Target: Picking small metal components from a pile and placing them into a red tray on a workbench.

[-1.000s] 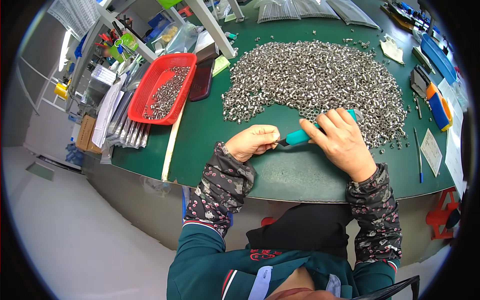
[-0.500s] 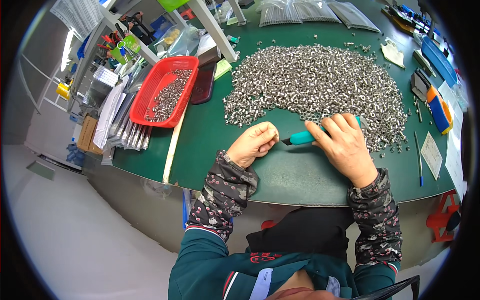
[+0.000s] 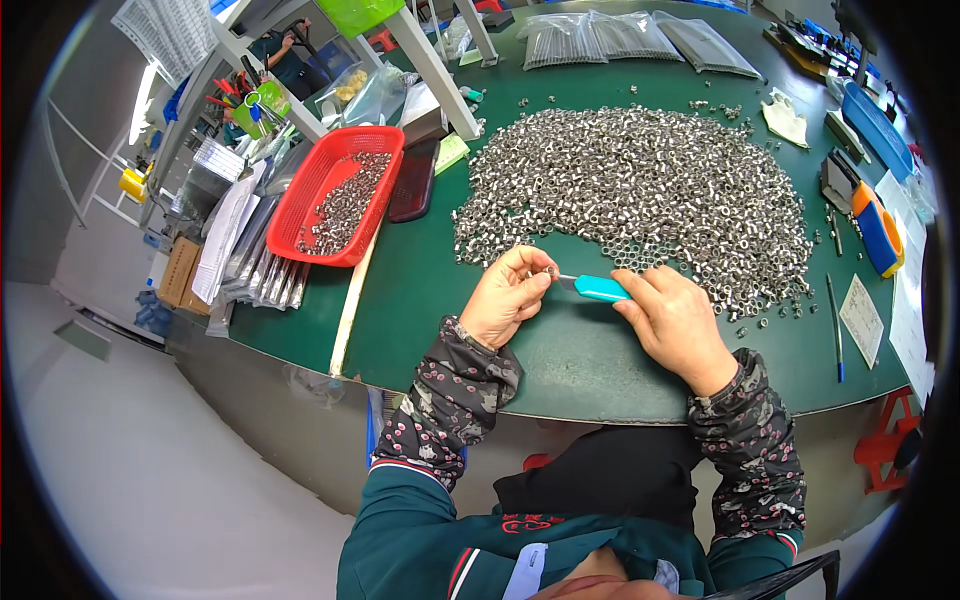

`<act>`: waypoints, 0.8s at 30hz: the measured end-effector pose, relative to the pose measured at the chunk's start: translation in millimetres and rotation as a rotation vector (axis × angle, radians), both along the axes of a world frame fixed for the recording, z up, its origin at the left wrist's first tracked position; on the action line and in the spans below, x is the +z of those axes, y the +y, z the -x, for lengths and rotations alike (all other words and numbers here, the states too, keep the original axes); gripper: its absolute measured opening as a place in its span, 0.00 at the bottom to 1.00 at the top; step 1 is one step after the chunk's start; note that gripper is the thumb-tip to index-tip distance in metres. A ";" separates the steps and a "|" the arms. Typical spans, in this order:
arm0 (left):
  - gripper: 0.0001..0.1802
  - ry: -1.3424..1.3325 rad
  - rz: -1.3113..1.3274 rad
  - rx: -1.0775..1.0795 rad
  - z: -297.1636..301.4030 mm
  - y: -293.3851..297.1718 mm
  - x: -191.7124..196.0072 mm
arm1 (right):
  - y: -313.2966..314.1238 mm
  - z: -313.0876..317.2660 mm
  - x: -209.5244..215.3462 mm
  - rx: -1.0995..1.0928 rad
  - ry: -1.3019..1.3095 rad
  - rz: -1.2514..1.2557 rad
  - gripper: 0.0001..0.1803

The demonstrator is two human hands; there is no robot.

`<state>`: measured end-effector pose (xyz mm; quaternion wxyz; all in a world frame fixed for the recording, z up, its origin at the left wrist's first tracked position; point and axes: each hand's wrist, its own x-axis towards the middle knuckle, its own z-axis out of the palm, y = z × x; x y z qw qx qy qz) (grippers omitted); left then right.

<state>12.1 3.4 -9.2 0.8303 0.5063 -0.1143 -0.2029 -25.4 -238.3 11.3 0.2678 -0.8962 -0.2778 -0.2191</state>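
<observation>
My left hand (image 3: 506, 300) pinches a small metal ring (image 3: 550, 271) between thumb and fingertips, its fingers covering most of it. My right hand (image 3: 672, 322) grips a teal utility knife (image 3: 600, 288) that points left. The blade's tip reaches the ring at my left fingertips; whether it enters the ring is too small to tell. Both hands hover over the green table (image 3: 590, 370), on the near side of a wide pile of small metal rings (image 3: 640, 180).
At the left stands a red basket (image 3: 302, 190) partly filled with rings, beside bagged papers (image 3: 235, 245) and a dark phone-like slab (image 3: 412, 185). Clear bags of rods (image 3: 565, 40) lie at the back. On the right are a pen (image 3: 836, 325), a card (image 3: 861, 318) and an orange-blue tool (image 3: 878, 232).
My right hand has drawn nearer and lower, and the knife has turned, its blade now at my left fingertips. The ring shows more clearly there. The whole view has shifted slightly.
</observation>
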 end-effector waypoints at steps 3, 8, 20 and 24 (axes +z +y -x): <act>0.07 -0.012 -0.014 0.006 -0.3 -0.1 -1.3 | 1.4 0.7 -0.1 0.002 0.026 0.011 0.14; 0.07 -0.016 -0.045 0.036 1.3 -2.1 -2.7 | 1.4 0.1 -2.2 0.006 0.055 -0.012 0.14; 0.07 -0.057 -0.200 0.107 4.5 -1.2 -3.3 | 0.8 -1.1 -4.2 -0.009 -0.024 0.029 0.15; 0.08 -0.017 -0.184 0.085 3.8 0.0 -2.6 | 0.2 -1.2 -4.7 -0.017 -0.054 0.041 0.16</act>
